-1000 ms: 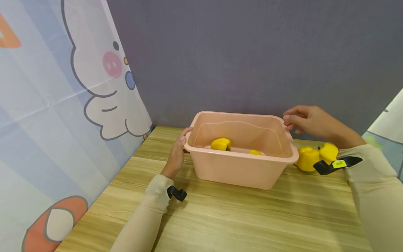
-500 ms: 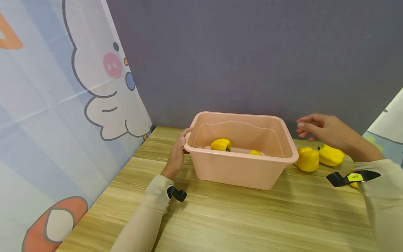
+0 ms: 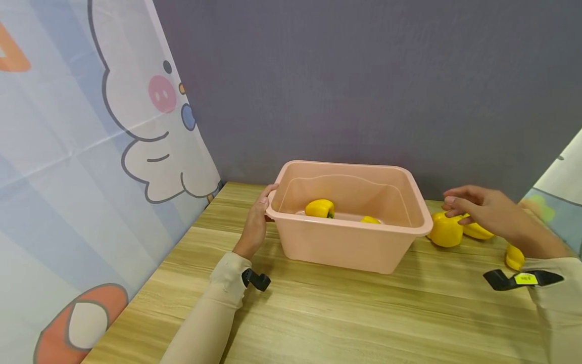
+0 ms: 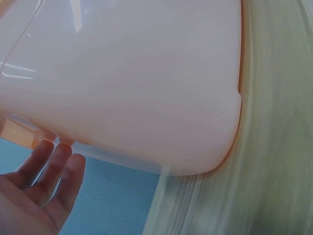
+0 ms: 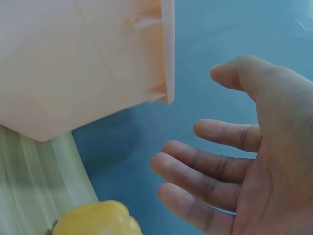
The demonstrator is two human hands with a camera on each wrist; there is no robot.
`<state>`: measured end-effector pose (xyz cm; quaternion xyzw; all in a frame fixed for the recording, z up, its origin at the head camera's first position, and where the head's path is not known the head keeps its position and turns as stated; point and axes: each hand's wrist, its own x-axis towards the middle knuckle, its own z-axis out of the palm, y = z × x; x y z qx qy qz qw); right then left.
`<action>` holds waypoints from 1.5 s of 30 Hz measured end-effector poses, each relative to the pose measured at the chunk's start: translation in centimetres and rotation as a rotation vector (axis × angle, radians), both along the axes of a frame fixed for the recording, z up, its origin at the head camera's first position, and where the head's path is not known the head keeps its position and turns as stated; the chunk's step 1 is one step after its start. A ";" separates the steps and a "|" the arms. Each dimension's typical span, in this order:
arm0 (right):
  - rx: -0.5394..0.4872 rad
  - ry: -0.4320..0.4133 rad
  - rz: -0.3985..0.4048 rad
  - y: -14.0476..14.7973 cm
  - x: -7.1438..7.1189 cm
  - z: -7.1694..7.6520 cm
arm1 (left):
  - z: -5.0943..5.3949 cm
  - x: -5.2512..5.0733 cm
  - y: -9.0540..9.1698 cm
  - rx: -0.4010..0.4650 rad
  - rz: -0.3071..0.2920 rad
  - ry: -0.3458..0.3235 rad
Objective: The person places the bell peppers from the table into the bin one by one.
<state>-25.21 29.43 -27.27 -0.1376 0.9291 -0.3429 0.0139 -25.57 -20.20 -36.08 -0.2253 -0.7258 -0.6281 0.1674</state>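
A pink plastic tub (image 3: 336, 245) stands on the wooden table, with two yellow bell peppers inside. One pepper (image 3: 320, 208) lies toward the left; only the top of the other (image 3: 370, 220) shows above the front rim. My left hand (image 3: 254, 222) holds the tub's left rim, its fingertips (image 4: 73, 164) under the edge in the left wrist view. To the right of the tub, my right hand (image 3: 488, 210) hovers with parted fingers and nothing in them. Just below it are a yellow bell pepper (image 3: 445, 232) and another, partly hidden pepper (image 3: 477, 231).
A further yellow pepper (image 3: 515, 257) lies near the right wrist, partly covered by the arm. Behind the tub rises a dark grey wall (image 3: 318, 86). A cartoon-printed sheet (image 3: 91, 202) hangs along the left edge of the table (image 3: 345, 313).
My right hand has moved away from the tub's right rim, to the right and down over the peppers. Its shift uncovers the pepper near the wrist. Left hand and tub stay in place.
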 end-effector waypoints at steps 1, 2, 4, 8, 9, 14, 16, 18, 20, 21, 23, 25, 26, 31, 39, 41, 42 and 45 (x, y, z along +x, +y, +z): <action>-0.004 0.003 0.002 0.2 0.0 -0.3 | 0.0 0.0 0.1 -0.002 0.005 0.004; -0.001 0.002 -0.002 0.3 0.0 -0.5 | 0.0 0.0 0.1 -0.003 0.009 0.007; 0.005 0.008 -0.009 0.6 0.1 -0.9 | 0.0 -0.1 0.2 -0.002 0.011 0.019; 0.012 0.025 -0.027 1.0 0.4 -1.5 | -0.1 -0.1 0.2 0.003 0.001 0.035; 0.014 0.031 -0.030 1.0 0.5 -1.5 | -0.1 -0.1 0.2 0.005 -0.002 0.037; 0.005 0.049 -0.027 1.1 1.1 -1.9 | -0.1 0.0 -0.1 0.015 -0.019 0.031; -0.007 0.055 -0.026 1.1 1.2 -2.0 | -0.1 0.0 -0.1 0.018 -0.022 0.027; -0.019 0.056 -0.027 1.1 1.2 -2.1 | -0.1 0.0 -0.1 0.019 -0.019 0.023; -0.033 0.058 -0.031 1.1 1.3 -2.2 | 0.0 0.1 -0.1 0.017 -0.010 0.022; -0.038 0.060 -0.033 1.1 1.3 -2.3 | 0.0 0.1 0.0 0.016 -0.005 0.021; -0.049 0.062 -0.038 1.0 1.3 -2.4 | 0.0 0.1 -0.1 0.011 0.000 0.027; -0.060 0.066 -0.043 0.9 1.3 -2.6 | -0.1 0.0 -0.1 0.007 0.000 0.033; -0.063 0.068 -0.044 0.9 1.3 -2.7 | -0.1 0.0 -0.1 0.006 0.000 0.034; -0.072 0.078 -0.052 1.0 1.4 -3.3 | -0.3 0.0 -0.1 0.010 0.001 0.029; -0.057 0.158 -0.118 1.3 1.2 -4.0 | -0.2 0.2 0.0 0.010 -0.008 0.017; -0.056 0.140 -0.124 1.6 1.1 -4.1 | -0.1 0.2 0.1 0.017 -0.013 0.012; -0.050 0.133 -0.127 1.8 1.0 -4.1 | 0.0 0.2 0.1 0.020 -0.016 0.011; -0.026 0.101 -0.134 2.3 0.8 -4.4 | 0.0 0.2 0.1 0.026 -0.022 0.006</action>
